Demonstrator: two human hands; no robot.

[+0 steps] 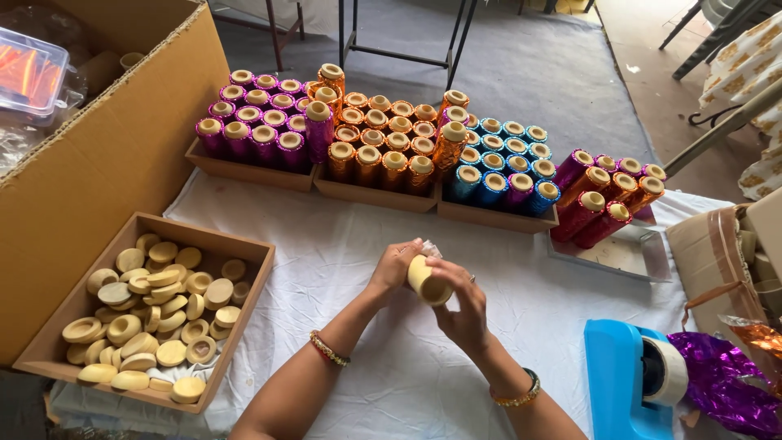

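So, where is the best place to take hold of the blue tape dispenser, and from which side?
Probably grip the blue tape dispenser across its solid flat body, coming from above at its left end. The tape roll sits on the right end, with purple foil crowding that side.

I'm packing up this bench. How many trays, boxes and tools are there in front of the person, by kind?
Wooden trays of foil rolls: 3
Wooden box of discs: 1
Pale tray: 1
Tape dispenser: 1
Cardboard boxes: 2
Held tube: 1
Total: 9
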